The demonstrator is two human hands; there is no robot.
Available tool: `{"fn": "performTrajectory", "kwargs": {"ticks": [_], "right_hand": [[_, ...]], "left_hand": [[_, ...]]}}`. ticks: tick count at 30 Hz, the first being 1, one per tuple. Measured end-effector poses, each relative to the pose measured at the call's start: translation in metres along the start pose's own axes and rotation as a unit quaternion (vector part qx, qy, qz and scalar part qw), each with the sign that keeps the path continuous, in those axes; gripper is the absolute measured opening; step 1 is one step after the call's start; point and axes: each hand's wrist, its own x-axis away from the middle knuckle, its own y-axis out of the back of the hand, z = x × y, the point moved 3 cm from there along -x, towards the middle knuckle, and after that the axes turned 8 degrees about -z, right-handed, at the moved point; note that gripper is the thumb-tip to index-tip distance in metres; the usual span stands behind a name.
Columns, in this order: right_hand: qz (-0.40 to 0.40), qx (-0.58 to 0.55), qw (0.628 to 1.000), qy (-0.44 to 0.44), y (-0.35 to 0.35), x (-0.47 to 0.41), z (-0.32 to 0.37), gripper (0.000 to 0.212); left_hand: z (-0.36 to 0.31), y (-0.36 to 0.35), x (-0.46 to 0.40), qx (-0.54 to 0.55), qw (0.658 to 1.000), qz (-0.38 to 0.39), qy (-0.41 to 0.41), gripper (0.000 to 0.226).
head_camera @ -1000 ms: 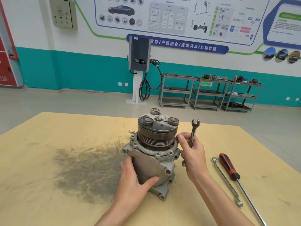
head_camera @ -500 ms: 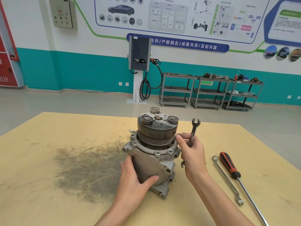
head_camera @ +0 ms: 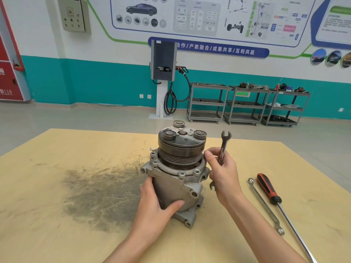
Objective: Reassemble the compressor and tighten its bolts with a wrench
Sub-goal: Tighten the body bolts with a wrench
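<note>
Standing upright near the middle of the bench (head_camera: 57, 186), the compressor (head_camera: 178, 173) is the landmark for everything else. The left hand (head_camera: 155, 207) wraps the lower left of its housing, thumb across the front, bracing it against the bench. The right hand (head_camera: 222, 173), just right of the compressor's flange, has its fingers curled round the shaft of an open-end wrench (head_camera: 223, 149), which stands nearly upright with one jaw above the fist and the other showing below it. The fingertips reach toward the flange rim beside the pulley (head_camera: 180, 149); whether they touch a bolt there I cannot tell.

The step appears to be moving the wrench onto a flange bolt. To do it well, the wrench probably needs turning level so that its jaw seats fully over the bolt head before any pull, with the left hand pressing the housing firmly so it does not rotate. A half-seated jaw could slip and round the head.

Further right of the compressor lie a ring spanner (head_camera: 266, 205) and a red-handled screwdriver (head_camera: 268, 188), side by side.
</note>
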Motion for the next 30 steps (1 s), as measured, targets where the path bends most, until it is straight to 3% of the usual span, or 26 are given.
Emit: {"fn": "performTrajectory", "kwargs": {"ticks": [13,19,22,26,30], "right_hand": [[0.024,-0.047,0.999,-0.007,0.0003,-0.0048,-0.0063,0.010],[0.042,-0.058,0.997,0.038,-0.0010,-0.0069,-0.0019,0.021],[0.030,-0.039,0.998,0.032,-0.0017,-0.0080,-0.0053,0.015],[0.038,-0.050,0.998,-0.010,-0.0011,-0.0051,-0.0062,0.033],[0.040,-0.045,0.998,0.018,0.0004,-0.0018,-0.0074,0.024]], "left_hand": [[0.0032,-0.0012,-0.0001,0.006,1.000,0.004,0.006,0.101],[0.0063,-0.0015,-0.0008,0.011,1.000,0.009,0.008,0.100],[0.0055,-0.0007,-0.0010,0.022,1.000,0.014,0.011,0.101],[0.0042,-0.0012,-0.0009,0.008,1.000,0.010,0.004,0.098],[0.0021,0.0002,-0.0001,0.011,1.000,0.006,0.004,0.096]]}}
